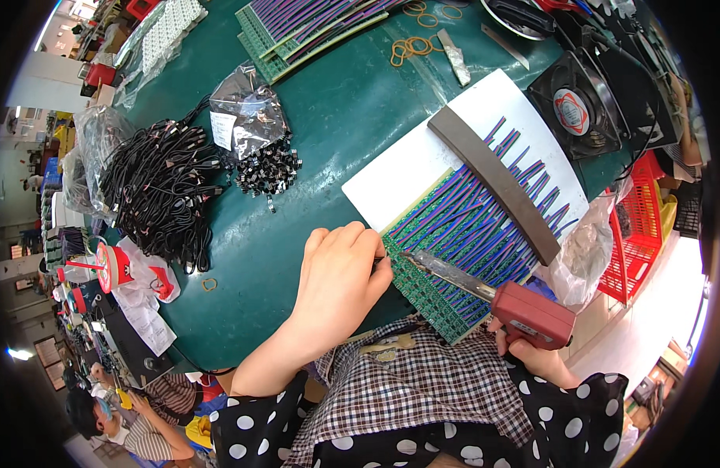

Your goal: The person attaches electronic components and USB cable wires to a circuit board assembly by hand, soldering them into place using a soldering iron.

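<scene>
In my right hand (524, 351) is a soldering iron with a dark red, boxy body (534, 313). Its metal shaft (453, 277) points left, and the tip is close to the left edge of a green circuit board panel (422, 295). My left hand (340, 265) is closed in a pinch at that same edge, near the tip; whatever lies between the fingertips is too small or hidden to name. Rows of blue and purple wires (453, 226) run across the panel. A dark curved bar (496, 183) lies over the wires, on a white board (485, 101).
Left of my hands are a heap of black cables (161, 183), small black-and-metal connectors (266, 171) and a plastic bag (251, 113). Wired panels (297, 35) and rubber bands (411, 51) lie at the back. A fan (574, 109) and red crate (633, 234) stand right. Another person (153, 421) sits lower left.
</scene>
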A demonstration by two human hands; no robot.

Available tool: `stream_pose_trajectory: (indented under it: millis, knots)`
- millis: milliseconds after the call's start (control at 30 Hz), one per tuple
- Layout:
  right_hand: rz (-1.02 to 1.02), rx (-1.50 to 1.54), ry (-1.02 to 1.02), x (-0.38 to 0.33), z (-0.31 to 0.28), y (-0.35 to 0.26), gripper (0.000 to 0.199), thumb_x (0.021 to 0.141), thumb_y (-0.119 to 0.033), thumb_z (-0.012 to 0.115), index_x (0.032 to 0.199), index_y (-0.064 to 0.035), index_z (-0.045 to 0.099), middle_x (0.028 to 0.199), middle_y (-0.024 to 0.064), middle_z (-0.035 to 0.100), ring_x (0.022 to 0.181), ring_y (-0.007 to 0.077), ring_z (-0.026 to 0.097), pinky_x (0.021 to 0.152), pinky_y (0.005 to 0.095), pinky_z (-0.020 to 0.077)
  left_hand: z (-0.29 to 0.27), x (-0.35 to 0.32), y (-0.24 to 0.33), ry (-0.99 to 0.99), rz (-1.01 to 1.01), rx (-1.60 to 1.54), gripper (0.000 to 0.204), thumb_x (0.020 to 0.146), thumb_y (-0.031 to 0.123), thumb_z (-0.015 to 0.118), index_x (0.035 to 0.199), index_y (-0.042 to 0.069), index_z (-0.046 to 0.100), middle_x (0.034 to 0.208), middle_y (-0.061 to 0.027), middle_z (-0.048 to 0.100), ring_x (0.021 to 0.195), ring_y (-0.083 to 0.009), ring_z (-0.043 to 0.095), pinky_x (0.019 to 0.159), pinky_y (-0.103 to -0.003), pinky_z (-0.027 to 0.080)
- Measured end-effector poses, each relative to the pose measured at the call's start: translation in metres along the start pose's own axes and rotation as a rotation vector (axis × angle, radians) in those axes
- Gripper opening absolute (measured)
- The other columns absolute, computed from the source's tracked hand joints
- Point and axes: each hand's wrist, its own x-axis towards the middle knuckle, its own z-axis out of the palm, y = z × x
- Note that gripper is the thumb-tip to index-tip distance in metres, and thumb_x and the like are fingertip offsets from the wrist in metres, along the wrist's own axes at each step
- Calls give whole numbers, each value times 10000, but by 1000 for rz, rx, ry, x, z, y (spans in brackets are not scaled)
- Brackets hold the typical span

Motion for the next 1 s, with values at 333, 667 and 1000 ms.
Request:
stream_pose_trajectory:
  millis: [333,667,1000]
  knots:
    - [5,-170,89,3,2,3,690,681,-48,744,1289,58,436,879,58,658,685,80,592,621,214,485,5,-1,4,70,-5,62,133,699,56,650,726,57,520,707,-60,495,656,-250,470,689,-347,344]
    - [-21,-307,73,4,-1,8,695,671,-89,756,1283,42,452,766,31,641,604,78,576,576,219,465,18,-7,7,147,-2,169,141,704,46,640,726,64,502,708,-58,473,666,-245,479,711,-360,334]
    - [-8,-154,98,6,5,2,659,705,-58,722,1287,56,435,831,58,648,650,81,582,595,218,475,17,-5,4,142,-3,177,142,708,52,642,736,62,503,714,-59,473,686,-247,493,730,-362,343]
